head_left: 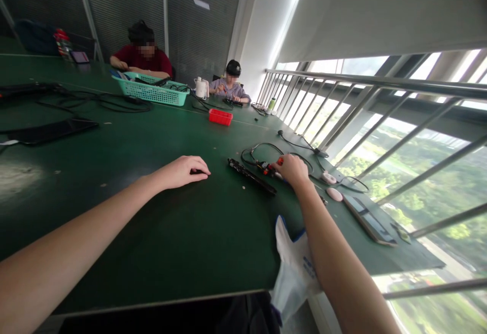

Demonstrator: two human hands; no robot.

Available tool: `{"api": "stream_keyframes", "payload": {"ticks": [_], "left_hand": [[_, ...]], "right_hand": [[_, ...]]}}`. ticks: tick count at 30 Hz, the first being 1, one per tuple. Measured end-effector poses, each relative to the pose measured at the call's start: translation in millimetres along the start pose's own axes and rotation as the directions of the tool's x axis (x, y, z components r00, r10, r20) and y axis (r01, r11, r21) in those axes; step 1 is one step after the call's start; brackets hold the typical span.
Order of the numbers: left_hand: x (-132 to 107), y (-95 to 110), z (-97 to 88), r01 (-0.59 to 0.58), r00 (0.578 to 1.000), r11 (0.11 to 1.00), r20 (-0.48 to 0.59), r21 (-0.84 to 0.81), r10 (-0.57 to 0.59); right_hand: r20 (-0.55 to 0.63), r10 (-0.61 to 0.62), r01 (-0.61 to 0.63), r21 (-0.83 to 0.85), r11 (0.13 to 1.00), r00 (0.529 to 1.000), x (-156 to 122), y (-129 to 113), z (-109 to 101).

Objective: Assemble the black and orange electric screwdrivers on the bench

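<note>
My left hand (188, 172) rests on the green table (182, 253), its fingers loosely curved and the thumb a little apart. Only a dark gap shows between them. To its right lies a long, narrow black device part (251, 176), slanting across the tabletop. Just beyond that part, my right hand (293, 169) reaches down with closed fingers. A bit of orange-red shows at its fingertips, but the held thing is mostly hidden. Touching or very near those fingers is a small black and red piece (266, 168). A black cable (262, 145) loops behind it.
A white and blue glove (294, 263) hangs over the near table edge. At right lie a pale round object (334, 194) and a flat panel (369, 220), beside a metal railing (380, 82). Farther off are a red tray (220, 117), a green basket (152, 90) and two people working.
</note>
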State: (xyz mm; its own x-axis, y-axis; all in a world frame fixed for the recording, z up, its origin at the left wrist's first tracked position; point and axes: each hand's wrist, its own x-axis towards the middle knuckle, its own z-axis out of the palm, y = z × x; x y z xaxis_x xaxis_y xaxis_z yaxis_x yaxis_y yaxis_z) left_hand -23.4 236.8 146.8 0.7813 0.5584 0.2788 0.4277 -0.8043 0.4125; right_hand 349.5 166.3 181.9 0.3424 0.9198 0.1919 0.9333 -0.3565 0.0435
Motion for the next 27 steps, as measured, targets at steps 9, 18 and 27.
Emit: {"api": "stream_keyframes", "payload": {"ticks": [9, 18, 27], "left_hand": [[-12, 2, -15.2, 0.137, 0.989, 0.989, 0.068, -0.055, -0.133], [-11, 11, -5.2, 0.228, 0.934, 0.943, 0.218, 0.243, -0.282], [-12, 9, -0.6, 0.234, 0.940, 0.938, 0.185, 0.256, -0.285]], "right_hand": [[0.059, 0.008, -0.009, 0.005, 1.000, 0.998, -3, -9, -1], [0.017, 0.041, -0.040, -0.027, 0.999, 0.999, -10, -20, -3], [-0.104, -0.005, 0.009, 0.039, 0.999, 0.995, -22, -38, -13]]}}
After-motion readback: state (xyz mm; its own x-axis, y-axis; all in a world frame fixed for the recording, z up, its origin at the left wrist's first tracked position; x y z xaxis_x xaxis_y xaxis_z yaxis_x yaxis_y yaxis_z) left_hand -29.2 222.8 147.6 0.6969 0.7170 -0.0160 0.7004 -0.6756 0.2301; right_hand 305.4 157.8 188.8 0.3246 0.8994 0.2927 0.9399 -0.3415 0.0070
